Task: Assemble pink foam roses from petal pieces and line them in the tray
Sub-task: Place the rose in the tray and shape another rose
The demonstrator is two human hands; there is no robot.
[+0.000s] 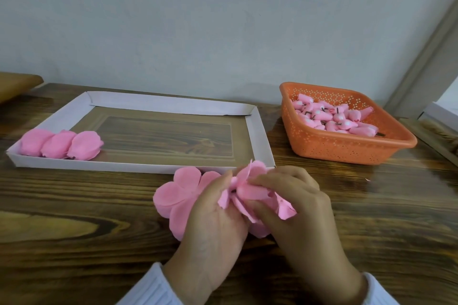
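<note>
Fingers of left hand and right hand were curled, pinching pink petal pieces between them. The tray lay just beyond the fingertips, three roses well left of them.

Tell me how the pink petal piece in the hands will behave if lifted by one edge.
Probably floppy: the petal piece bends and bunches where the left hand and right hand pinch it. Likely very light, since it looks like a thin sheet. Its edges look creased, so it may tear if tugged.
</note>
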